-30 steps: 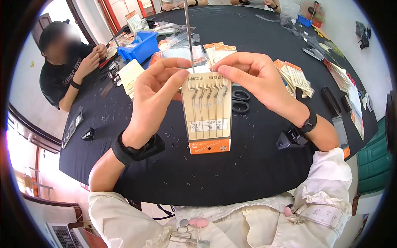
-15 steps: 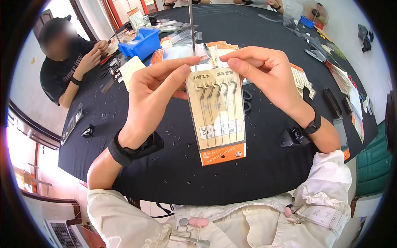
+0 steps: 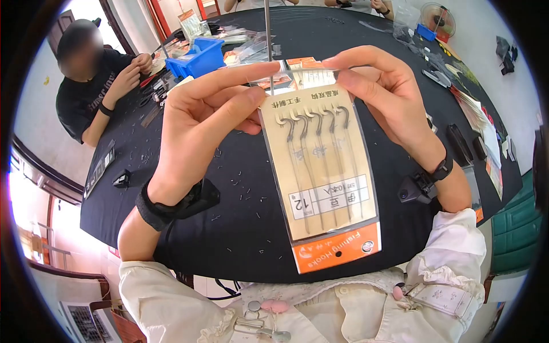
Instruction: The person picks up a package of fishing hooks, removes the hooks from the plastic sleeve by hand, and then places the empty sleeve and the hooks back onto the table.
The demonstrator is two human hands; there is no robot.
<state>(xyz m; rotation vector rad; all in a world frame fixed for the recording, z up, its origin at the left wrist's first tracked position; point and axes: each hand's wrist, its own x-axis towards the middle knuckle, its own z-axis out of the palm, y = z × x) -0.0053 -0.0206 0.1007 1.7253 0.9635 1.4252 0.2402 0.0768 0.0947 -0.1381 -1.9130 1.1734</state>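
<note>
A clear plastic packet of fishing hooks (image 3: 323, 166) hangs in front of me, its printing upside down and its orange end lowest. Several dark hooks with long lines lie in a row on its cream card. My left hand (image 3: 197, 111) pinches the packet's upper left corner between thumb and fingers. At the upper right corner, my right hand (image 3: 386, 94) grips the clear edge in the same way. Clear film stretches between the two hands above the card. More orange-and-white hook packets (image 3: 303, 62) lie on the table behind it, partly hidden.
A blue bin (image 3: 197, 57) stands at the back left, near a seated person (image 3: 86, 86) in black. A thin metal rod (image 3: 267, 34) rises behind my left fingertips. Small black devices (image 3: 122, 179) and scraps lie on the black tablecloth (image 3: 229, 251). Packets line the right edge.
The packet has come nearer to me and looks larger, with its lower end swung right. My hands have moved slightly apart, and both still hold its top corners.
</note>
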